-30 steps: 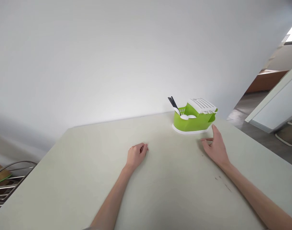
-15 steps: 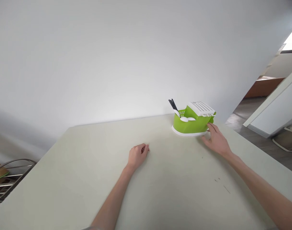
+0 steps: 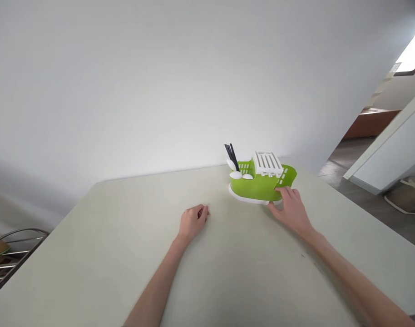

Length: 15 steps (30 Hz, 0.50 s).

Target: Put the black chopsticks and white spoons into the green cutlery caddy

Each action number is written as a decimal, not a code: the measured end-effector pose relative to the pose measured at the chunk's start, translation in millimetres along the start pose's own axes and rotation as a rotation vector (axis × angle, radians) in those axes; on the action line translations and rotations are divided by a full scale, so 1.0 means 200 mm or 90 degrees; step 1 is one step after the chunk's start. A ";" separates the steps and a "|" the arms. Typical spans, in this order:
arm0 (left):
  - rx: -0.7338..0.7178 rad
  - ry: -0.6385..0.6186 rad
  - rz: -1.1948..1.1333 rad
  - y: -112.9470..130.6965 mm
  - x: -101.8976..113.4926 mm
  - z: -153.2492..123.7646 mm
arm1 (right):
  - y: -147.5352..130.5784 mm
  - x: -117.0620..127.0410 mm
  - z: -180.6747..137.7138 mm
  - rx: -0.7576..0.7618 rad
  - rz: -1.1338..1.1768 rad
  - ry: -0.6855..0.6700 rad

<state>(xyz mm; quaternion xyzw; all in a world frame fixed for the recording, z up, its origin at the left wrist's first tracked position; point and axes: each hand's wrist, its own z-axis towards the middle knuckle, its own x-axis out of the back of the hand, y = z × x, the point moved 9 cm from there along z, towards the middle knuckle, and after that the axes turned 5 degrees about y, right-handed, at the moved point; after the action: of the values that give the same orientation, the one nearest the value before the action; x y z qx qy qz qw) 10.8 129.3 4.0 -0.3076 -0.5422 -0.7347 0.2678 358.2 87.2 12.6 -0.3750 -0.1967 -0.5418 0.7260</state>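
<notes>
A green and white cutlery holder stands at the table's right, towards the back. Several black chopsticks and white spoons stick up from its left compartment, and its right part carries a white slotted rack. My right hand grips the near right side of the holder, fingers on the green wall and thumb low by the white base. Loosely curled, my left hand rests on the table to the left of the holder, with nothing visible in it.
The pale table meets a white wall at its back edge. A metal rack stands beyond the left edge. To the right are a floor and a white panel. Small dark marks lie near my right forearm.
The cutlery holder has shifted left and nearer and turned, so its open right end shows more. My right hand moved with it, now gripping its side. My left hand has stayed almost still.
</notes>
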 end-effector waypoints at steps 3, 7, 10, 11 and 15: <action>0.014 0.007 -0.033 -0.01 0.00 0.00 | -0.09 0.02 -0.05 0.003 0.022 -0.002; 0.034 0.020 -0.096 -0.02 0.02 0.01 | -0.22 0.06 -0.13 0.004 0.059 -0.010; 0.058 0.043 -0.138 -0.03 0.04 0.02 | -0.30 0.09 -0.20 0.002 0.089 -0.027; 0.066 0.056 -0.148 -0.04 0.06 0.03 | -0.32 0.10 -0.22 0.004 0.101 -0.029; 0.073 0.107 -0.196 -0.05 0.11 0.03 | -0.42 0.15 -0.32 0.019 0.144 -0.032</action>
<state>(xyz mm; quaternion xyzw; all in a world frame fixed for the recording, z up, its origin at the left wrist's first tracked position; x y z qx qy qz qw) -10.0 136.2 14.9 -0.1430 -0.5998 -0.7577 0.2137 282.1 8.5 19.8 -0.3974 -0.1793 -0.4440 0.7828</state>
